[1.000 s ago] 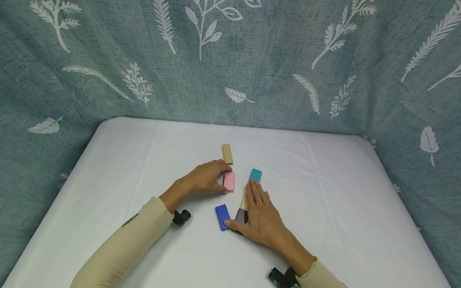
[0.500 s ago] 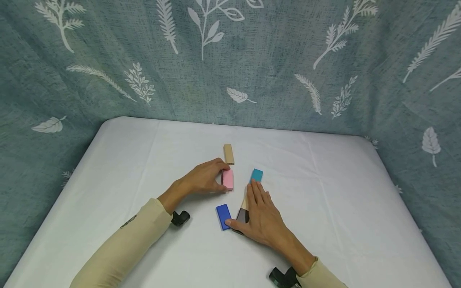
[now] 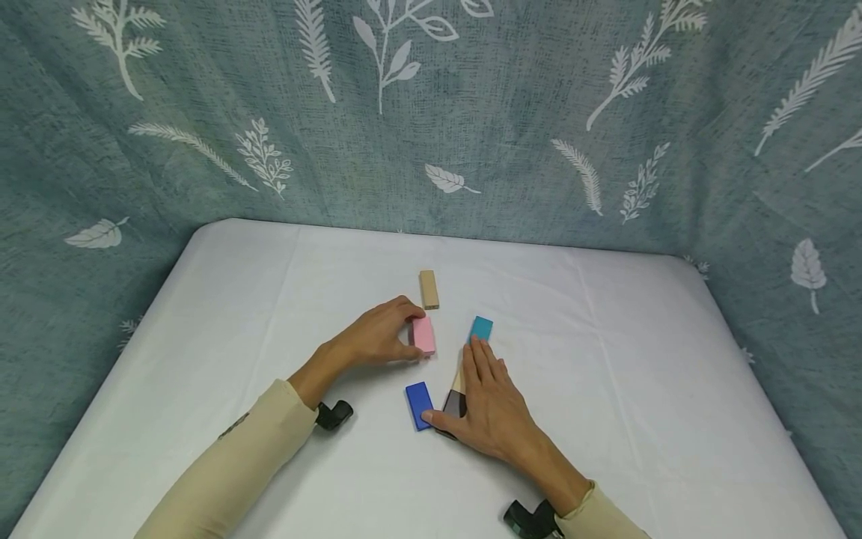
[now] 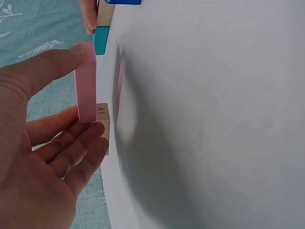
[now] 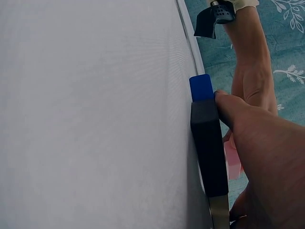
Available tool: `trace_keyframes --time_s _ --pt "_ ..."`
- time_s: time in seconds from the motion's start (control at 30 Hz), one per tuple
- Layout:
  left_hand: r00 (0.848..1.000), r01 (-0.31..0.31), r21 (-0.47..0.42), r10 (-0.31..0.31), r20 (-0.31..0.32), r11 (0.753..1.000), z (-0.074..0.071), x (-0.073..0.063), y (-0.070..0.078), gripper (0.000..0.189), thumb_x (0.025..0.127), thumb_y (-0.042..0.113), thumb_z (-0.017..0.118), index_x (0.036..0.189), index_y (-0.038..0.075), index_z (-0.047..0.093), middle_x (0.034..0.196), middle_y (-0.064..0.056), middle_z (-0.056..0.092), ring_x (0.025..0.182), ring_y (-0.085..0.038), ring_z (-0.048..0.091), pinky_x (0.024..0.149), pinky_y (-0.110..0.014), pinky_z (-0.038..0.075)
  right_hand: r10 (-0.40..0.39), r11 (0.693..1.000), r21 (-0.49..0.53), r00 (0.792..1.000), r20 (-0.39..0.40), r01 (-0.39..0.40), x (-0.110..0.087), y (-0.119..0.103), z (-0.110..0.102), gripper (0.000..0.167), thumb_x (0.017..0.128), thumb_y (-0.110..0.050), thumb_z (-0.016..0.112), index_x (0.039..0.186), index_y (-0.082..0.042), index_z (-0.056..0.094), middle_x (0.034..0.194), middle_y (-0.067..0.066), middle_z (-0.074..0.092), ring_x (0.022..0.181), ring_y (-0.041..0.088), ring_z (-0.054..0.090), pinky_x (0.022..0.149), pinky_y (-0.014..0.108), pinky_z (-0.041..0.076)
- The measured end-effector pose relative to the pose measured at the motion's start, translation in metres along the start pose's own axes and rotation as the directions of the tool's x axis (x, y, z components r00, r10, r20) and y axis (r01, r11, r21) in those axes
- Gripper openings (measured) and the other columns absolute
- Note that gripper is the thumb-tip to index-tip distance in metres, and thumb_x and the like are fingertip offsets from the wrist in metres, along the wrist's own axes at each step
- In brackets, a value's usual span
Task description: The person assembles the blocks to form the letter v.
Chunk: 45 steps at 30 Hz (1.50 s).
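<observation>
Pink block (image 3: pixel 423 336) now farther left (slightly)

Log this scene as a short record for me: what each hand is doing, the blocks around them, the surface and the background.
Left-hand grip: thumb and fingers pinch a rectangular pink block
Pink block position: appears lifted off the white cloth-covered table
Right-hand grip: fingers extended, partly covering a rectangular dark grey block and a pale wooden block
At right fingertips: rectangular teal block
At right thumb tip: rectangular blue block
Beyond pink block: rectangular tan wooden block
Background: blue-green fabric with white leaf print
</observation>
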<state>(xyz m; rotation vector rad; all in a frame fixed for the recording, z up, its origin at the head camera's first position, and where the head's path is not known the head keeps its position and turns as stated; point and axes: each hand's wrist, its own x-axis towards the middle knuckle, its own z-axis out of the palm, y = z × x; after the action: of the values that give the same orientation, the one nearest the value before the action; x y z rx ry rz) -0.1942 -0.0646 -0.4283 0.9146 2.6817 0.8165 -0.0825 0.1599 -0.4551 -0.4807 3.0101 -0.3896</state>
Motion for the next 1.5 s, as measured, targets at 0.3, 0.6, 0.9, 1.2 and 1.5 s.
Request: trace_keyframes --time_s 0.3,0.6,0.9,1.2,1.5 --pt "0.999 0.015 -0.014 -0.016 -0.03 1.0 -0.001 -0.011 0.001 0.063 0.081 0.031 0.086 0.131 0.002 0.062 0.127 -0.007 0.06 0.119 -0.022 0.058 0.105 -0.04 0.045 -0.01 1.0 0.005 1.0 -0.019 0.01 0.0 0.0 0.0 0.124 0.082 -0.086 0.05 0.157 0.006 0.017 0.165 0.024 0.009 0.154 0.035 0.007 0.119 0.056 0.021" --pt "0.998 0.036 -0.021 -0.037 -0.054 0.999 0.001 -0.021 0.0 0.064 0.081 0.031 0.086 0.131 0.002 0.061 0.127 -0.008 0.059 0.118 -0.022 0.058 0.104 -0.041 0.046 -0.012 1.0 0.002 1.0 -0.019 0.012 0.001 0.0 -0.001 0.124 0.081 -0.085 0.051 0.157 0.007 0.018 0.165 0.025 0.01 0.154 0.036 0.009 0.118 0.057 0.022" --pt "0.996 0.05 -0.032 -0.052 -0.066 0.998 0.003 -0.031 0.002 0.063 0.08 0.03 0.086 0.131 0.002 0.06 0.126 -0.007 0.059 0.116 -0.022 0.059 0.102 -0.041 0.048 -0.017 1.0 0.004 0.999 -0.028 0.017 0.001 0.0 -0.001 0.124 0.082 -0.084 0.053 0.157 0.008 0.019 0.165 0.026 0.01 0.153 0.037 0.009 0.118 0.057 0.022" --pt "0.996 0.05 -0.052 -0.053 -0.066 0.997 0.008 -0.041 0.006 0.061 0.079 0.029 0.087 0.128 0.003 0.061 0.122 -0.005 0.059 0.111 -0.021 0.06 0.1 -0.041 0.048 -0.009 1.0 0.001 1.0 -0.025 0.009 0.001 0.001 -0.001 0.124 0.081 -0.085 0.051 0.157 0.007 0.018 0.165 0.024 0.01 0.154 0.036 0.01 0.118 0.057 0.023" --pt "0.996 0.066 -0.06 -0.07 -0.061 0.996 0.012 -0.046 0.009 0.063 0.079 0.031 0.087 0.128 0.003 0.06 0.123 -0.005 0.059 0.112 -0.02 0.06 0.101 -0.04 0.048 -0.016 1.0 0.008 1.0 -0.025 0.016 0.001 0.002 -0.001 0.123 0.082 -0.085 0.051 0.157 0.007 0.019 0.165 0.025 0.01 0.153 0.037 0.009 0.118 0.058 0.023"
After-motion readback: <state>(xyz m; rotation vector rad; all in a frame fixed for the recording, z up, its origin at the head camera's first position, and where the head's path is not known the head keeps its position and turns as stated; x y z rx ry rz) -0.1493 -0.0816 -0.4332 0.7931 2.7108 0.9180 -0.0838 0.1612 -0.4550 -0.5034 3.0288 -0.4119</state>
